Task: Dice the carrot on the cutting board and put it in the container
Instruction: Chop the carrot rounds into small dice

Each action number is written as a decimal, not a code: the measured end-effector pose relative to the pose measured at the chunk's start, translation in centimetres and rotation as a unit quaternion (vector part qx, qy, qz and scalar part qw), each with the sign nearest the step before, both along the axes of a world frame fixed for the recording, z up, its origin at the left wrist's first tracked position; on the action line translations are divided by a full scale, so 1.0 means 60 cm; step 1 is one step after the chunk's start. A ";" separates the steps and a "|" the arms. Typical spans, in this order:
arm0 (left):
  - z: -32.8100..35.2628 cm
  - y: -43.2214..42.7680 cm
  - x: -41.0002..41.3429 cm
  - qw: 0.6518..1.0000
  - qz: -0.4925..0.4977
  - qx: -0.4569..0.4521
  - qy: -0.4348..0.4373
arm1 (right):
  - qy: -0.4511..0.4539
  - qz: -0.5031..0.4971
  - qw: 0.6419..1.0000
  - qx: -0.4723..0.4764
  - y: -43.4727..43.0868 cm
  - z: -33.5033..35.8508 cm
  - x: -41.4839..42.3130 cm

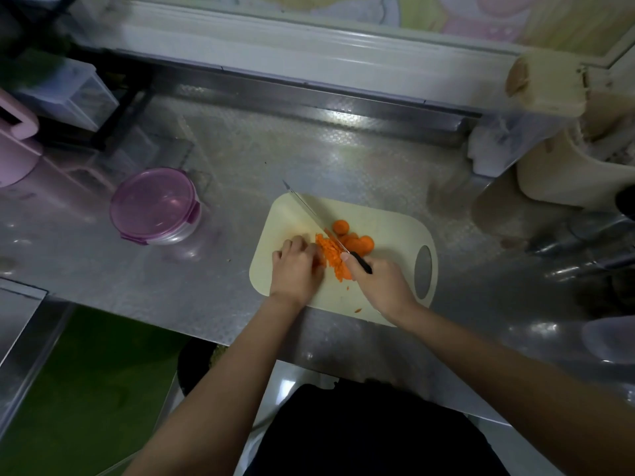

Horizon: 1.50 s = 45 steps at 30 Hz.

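A cream cutting board (388,221) lies on the steel counter. On it is a pile of diced carrot (332,256), with a few larger carrot chunks (357,240) to its right. My right hand (379,285) grips the black handle of a knife (309,211); the blade runs up and left across the pile. My left hand (295,269) rests with curled fingers against the pile's left side. A round container with a purple lid (154,205), lid on, stands to the board's left.
A pink jug (15,146) and clear plastic boxes (68,94) stand at the far left. Beige and white containers (563,166) crowd the right. The counter's front edge (206,334) runs below my wrists. A few carrot bits (358,310) lie near the board's front edge.
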<state>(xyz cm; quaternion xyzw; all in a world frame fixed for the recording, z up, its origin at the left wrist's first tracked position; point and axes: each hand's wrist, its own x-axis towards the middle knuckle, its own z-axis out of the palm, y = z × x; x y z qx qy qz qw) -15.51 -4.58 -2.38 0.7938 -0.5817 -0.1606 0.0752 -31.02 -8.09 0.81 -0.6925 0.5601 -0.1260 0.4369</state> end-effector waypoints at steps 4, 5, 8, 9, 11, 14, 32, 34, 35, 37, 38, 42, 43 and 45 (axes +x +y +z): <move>0.000 0.008 0.010 0.999 -0.032 0.011 0.000 | -0.013 0.000 1.000 0.023 0.004 -0.003 0.005; 0.000 0.010 0.013 0.999 -0.036 0.011 0.005 | -0.012 0.001 1.000 0.025 0.005 -0.002 0.005; 0.005 0.019 0.017 0.999 -0.012 -0.005 0.038 | -0.014 -0.002 0.999 0.031 0.006 0.001 0.008; 0.006 0.023 0.018 0.999 0.006 -0.017 0.043 | -0.017 -0.001 0.999 0.032 0.008 0.002 0.009; 0.008 0.030 0.017 0.997 0.041 -0.041 0.049 | -0.025 0.005 0.999 0.035 0.014 0.003 0.014; 0.009 0.033 0.010 0.994 0.066 -0.050 0.066 | -0.041 0.009 0.998 0.049 0.023 0.000 0.022; -0.016 0.035 -0.014 0.995 0.076 -0.067 -0.004 | -0.025 0.021 0.998 0.056 0.035 -0.025 0.060; -0.016 0.035 -0.013 0.995 0.074 -0.066 -0.005 | -0.021 0.019 0.998 0.058 0.032 -0.026 0.060; -0.015 0.035 -0.013 0.995 0.073 -0.066 -0.003 | -0.017 0.021 0.998 0.060 0.030 -0.026 0.059; -0.014 0.037 -0.011 0.995 0.072 -0.067 0.017 | -0.007 0.031 0.997 0.067 0.022 -0.024 0.056; -0.013 0.038 -0.010 0.994 0.074 -0.070 0.033 | -0.004 0.038 0.997 0.071 0.019 -0.023 0.055; -0.011 0.049 -0.004 0.986 0.096 -0.101 0.090 | -0.015 0.048 0.996 0.078 0.014 -0.015 0.051; -0.010 0.052 -0.003 0.984 0.111 -0.103 0.093 | -0.015 0.047 0.996 0.078 0.013 -0.014 0.050; -0.008 0.057 0.000 0.981 0.147 -0.090 0.094 | -0.008 0.047 0.996 0.073 0.014 -0.015 0.049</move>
